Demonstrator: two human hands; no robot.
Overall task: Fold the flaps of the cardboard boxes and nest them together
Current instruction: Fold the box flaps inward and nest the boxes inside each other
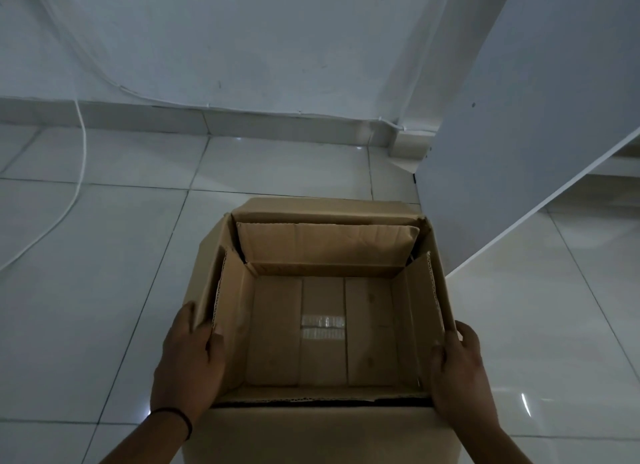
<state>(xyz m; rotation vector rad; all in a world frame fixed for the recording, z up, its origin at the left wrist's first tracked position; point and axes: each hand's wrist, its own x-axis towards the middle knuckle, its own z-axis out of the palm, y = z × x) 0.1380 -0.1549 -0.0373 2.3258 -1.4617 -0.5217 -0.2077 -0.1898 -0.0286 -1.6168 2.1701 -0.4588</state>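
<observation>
Right now your left hand [188,356] is clamped on the left wall of the cardboard box [325,425], thumb hooked over the rim and the fingers [187,320] pressed flat on the outside. Your right hand [459,370] grips the opposite wall the same way, palm against the outer face; its fingers are mostly hidden behind the cardboard. Between your two grips sits an inner box [322,332], nested inside the outer one, open at the top, with a strip of clear tape [322,326] on its floor. Beyond your hands, at the far side, a flap [325,245] leans inward over the inner box. The corrugated edges of the inner walls stand just inside your thumbs, touching or nearly touching the outer walls. Outward of your left grip the tiled floor [104,255] lies open up to a white cable [81,158]. Outward of your right grip a white panel [519,134] stands close to the far corner of the box.
</observation>
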